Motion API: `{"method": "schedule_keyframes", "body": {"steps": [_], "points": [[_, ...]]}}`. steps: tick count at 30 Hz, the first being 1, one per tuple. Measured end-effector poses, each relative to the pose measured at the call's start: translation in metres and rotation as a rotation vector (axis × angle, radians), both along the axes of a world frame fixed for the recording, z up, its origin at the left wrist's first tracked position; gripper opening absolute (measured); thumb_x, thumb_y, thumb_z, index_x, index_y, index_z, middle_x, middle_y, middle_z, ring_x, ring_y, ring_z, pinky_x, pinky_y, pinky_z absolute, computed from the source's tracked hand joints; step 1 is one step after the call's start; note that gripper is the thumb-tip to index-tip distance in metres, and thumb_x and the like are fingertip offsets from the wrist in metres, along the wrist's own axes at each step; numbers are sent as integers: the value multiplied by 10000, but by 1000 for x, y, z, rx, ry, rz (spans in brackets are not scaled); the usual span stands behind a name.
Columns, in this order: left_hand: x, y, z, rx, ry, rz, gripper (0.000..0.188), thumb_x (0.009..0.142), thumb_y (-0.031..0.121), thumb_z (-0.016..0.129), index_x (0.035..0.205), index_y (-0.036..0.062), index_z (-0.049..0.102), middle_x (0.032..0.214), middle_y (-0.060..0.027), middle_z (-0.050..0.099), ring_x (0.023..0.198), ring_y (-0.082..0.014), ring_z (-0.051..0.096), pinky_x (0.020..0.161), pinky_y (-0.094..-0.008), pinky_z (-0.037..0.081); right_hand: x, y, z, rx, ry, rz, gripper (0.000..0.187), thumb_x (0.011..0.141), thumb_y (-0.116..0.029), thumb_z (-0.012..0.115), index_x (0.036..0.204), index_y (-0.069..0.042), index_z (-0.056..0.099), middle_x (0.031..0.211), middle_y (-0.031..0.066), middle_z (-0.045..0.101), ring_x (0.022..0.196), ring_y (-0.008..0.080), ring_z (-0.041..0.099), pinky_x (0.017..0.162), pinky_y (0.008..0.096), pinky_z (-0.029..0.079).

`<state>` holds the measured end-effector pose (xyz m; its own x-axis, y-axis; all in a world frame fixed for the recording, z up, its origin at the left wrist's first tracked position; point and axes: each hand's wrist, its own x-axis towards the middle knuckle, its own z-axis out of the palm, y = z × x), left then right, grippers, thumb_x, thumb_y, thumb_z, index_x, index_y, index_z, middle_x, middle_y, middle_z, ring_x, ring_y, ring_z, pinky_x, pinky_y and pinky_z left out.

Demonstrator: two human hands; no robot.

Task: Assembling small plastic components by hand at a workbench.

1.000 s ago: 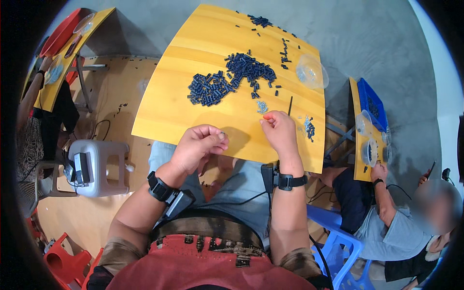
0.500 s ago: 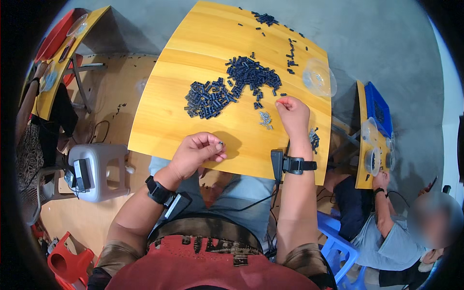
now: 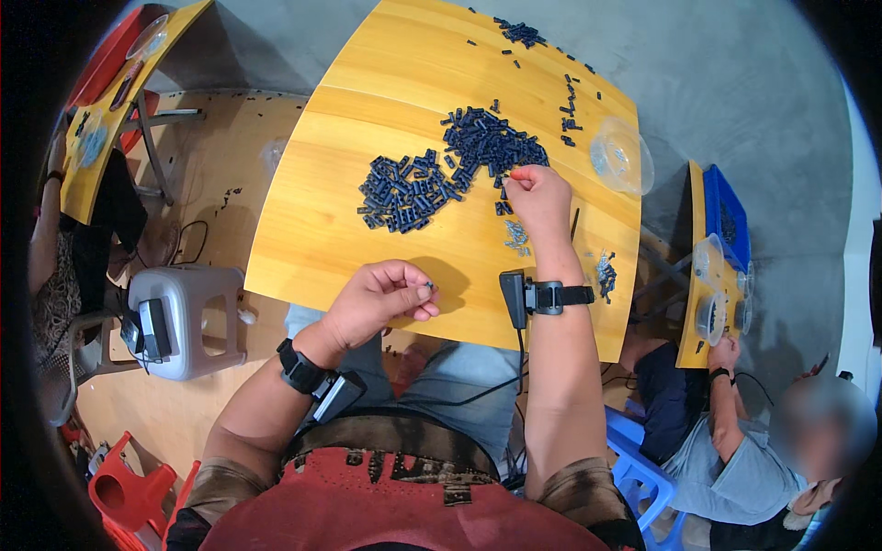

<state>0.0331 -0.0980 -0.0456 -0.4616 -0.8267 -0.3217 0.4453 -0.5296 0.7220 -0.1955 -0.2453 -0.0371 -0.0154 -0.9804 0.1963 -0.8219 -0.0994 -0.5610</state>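
My left hand point(image 3: 390, 292) is over the table's near edge, thumb and fingertips closed on a small dark piece point(image 3: 428, 286) that mostly hides between them. My right hand point(image 3: 542, 200) reaches over the table with its fingertips pinched together, close to the right edge of a heap of small black plastic parts point(image 3: 491, 140). What the right fingertips hold, if anything, cannot be made out. A second heap of black parts point(image 3: 404, 193) adjoins it on the left. Beside the right wrist lies a small pile of silvery screw-like pieces point(image 3: 516, 239).
A small dark and silvery pile point(image 3: 606, 275) lies near the yellow table's point(image 3: 322, 239) right edge. Further back are a clear plastic bowl point(image 3: 620, 156) and more black parts point(image 3: 520, 33). A grey stool point(image 3: 188, 321) stands left. On the right, a person works at another table.
My right hand has moved left and slightly away from me, toward the black heap. My left hand keeps its pinch with little movement. The whole view has shifted slightly.
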Motion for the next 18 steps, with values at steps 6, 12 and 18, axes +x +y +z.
{"method": "schedule_keyframes", "body": {"steps": [6, 12, 18], "points": [[2, 0, -1, 10, 18, -3, 97, 881, 57, 574, 958, -1, 581, 923, -118, 636, 808, -177, 644, 699, -263, 528, 8, -1, 0, 19, 4, -20, 180, 709, -148, 693, 808, 1, 670, 792, 161, 626, 727, 289, 619, 689, 358, 500], [2, -1, -1, 14, 16, -9, 97, 883, 55, 569, 963, 2, 581, 929, -121, 634, 810, -179, 644, 701, -265, 529, 8, -2, -3, 5, 14, -26, 162, 706, -131, 697, 799, -2, 670, 797, 151, 624, 728, 285, 616, 683, 362, 498], [2, -1, -1, 13, 23, -5, 104, 885, 59, 568, 970, 1, 579, 933, -121, 634, 814, -181, 642, 705, -265, 528, 8, -1, -3, 2, -46, -5, 126, 690, -94, 696, 765, -1, 656, 775, 140, 615, 691, 276, 604, 651, 345, 496]]}}
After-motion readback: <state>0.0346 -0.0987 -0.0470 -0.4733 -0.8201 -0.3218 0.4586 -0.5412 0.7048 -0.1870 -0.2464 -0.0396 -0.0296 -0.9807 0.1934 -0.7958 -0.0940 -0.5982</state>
